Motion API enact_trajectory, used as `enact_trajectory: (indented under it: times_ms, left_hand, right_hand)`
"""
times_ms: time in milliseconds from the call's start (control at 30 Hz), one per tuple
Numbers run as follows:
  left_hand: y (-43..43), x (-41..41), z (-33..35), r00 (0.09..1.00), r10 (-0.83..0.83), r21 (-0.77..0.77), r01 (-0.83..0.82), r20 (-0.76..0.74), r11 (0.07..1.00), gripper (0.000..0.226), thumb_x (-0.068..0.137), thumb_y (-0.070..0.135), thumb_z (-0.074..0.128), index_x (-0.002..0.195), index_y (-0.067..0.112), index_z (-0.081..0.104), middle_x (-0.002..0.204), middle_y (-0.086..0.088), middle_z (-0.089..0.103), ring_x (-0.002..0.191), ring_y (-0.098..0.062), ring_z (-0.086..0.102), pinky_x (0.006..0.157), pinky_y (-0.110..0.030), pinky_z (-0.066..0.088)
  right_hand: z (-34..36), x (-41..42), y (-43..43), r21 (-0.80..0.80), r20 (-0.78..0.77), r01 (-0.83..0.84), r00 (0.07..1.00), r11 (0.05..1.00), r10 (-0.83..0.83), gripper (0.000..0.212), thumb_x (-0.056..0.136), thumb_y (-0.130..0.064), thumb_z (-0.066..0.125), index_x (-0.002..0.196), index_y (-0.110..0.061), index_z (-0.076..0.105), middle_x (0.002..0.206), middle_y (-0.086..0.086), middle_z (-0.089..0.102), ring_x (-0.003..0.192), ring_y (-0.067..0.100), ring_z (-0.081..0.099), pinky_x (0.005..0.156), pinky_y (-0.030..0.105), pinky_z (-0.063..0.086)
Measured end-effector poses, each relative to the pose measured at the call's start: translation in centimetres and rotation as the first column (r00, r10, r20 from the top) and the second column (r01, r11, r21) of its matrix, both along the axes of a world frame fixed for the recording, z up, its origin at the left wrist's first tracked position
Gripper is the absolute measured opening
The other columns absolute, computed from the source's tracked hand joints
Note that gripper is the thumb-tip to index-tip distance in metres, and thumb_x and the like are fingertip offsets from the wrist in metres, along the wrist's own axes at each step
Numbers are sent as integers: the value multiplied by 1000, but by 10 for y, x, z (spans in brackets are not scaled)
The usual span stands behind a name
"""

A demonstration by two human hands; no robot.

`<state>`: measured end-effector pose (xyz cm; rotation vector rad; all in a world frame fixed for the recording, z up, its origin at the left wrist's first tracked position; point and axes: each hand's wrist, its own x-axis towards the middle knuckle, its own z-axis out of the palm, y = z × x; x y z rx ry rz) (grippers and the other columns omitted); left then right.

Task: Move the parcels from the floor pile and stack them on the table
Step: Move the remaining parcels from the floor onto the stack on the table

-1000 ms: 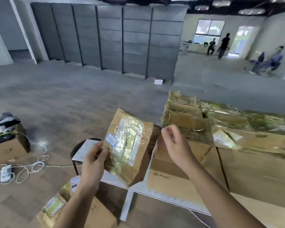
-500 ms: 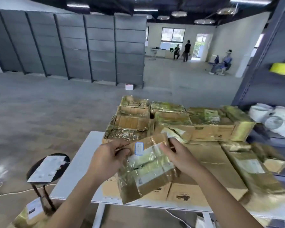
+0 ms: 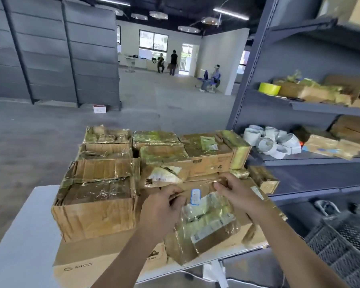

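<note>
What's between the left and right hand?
Head view: the taped parcel, its top edge bearing a blue-bordered sticker; the left hand and right hand each grip that edge.

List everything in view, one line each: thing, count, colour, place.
held parcel: one, brown with shiny tape, over table's front edge
stacked parcels: several, brown and gold-taped, on table
table: one, white, under the stack
shelving rack: one, grey, right
tape roll: one, yellow, rack shelf
wire basket: one, dark, lower right
small box: one, white and red, far floor
left-hand grip: one, pinching held parcel's top edge
right-hand grip: one, pinching the same edge
</note>
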<state>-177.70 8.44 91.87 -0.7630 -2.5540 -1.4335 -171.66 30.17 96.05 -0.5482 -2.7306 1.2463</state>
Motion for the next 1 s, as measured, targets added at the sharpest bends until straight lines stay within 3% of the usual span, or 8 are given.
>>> enact_trajectory:
  times_ms: [67,233,300,467,600,733,900,1000]
  left_hand:
    - [15,-7,-7,1000,-15,32,14,16,999,11,88,27,63,99,27,67,79,15,70,73,-11,64,72,-33,52]
    - [43,-36,-36,988,84,-87,-96,-133,992,24,86,32,57,102,18,69,111,5,62,117,-18,48,99,-33,40]
    - [54,-46,-38,994,106,-123,-107,-16,987,27,89,30,52,112,19,62,118,3,57,124,-15,39,98,-30,40]
    - [79,-59,-32,976,163,-148,-142,145,979,28,89,14,53,117,18,59,119,2,50,115,-6,41,82,-14,36]
    - [80,-65,-24,942,236,-260,-172,237,950,41,83,12,59,122,25,59,126,6,40,104,-5,53,88,-20,42]
    - [72,-69,-21,933,356,-451,-295,55,843,44,84,10,56,128,15,55,142,-5,34,134,-22,37,108,-32,34]
    - [48,-66,-11,861,452,-326,-507,-232,798,35,79,-3,54,106,12,69,125,-12,52,118,-31,49,95,-39,45]
    - [25,-76,-15,814,512,-434,-580,-276,689,25,83,7,55,106,8,66,128,-16,51,125,-35,43,105,-43,39]
  right_hand:
    - [-7,-4,14,19,-39,30,999,999,-29,10,97,-35,56,106,-31,54,101,-9,61,85,6,59,63,15,47]
    - [-28,-23,46,47,-102,81,992,996,-76,18,93,-36,60,107,-26,54,92,-7,62,83,8,59,68,24,46]
    - [-35,-32,60,45,-109,66,992,997,-61,20,93,-38,61,107,-26,53,97,-7,61,87,5,57,69,23,45]
    - [-60,-62,101,38,-57,-62,996,997,65,34,74,-66,64,96,-42,52,102,-21,61,96,5,60,86,36,51]
    - [-70,-85,107,-49,-47,-179,983,983,177,25,78,-43,77,91,-33,58,95,-22,59,88,1,59,65,13,41]
    - [-80,-105,89,-89,-132,-246,963,965,234,25,77,-39,79,90,-30,60,92,-16,64,81,1,60,56,10,38]
    - [-88,-124,60,-95,-214,-288,941,953,263,26,77,-38,79,92,-28,61,97,-16,61,89,-4,56,67,11,41]
    - [-92,-132,47,-71,-228,-263,943,962,241,27,77,-37,79,94,-27,61,97,-16,60,88,-4,55,64,9,41]
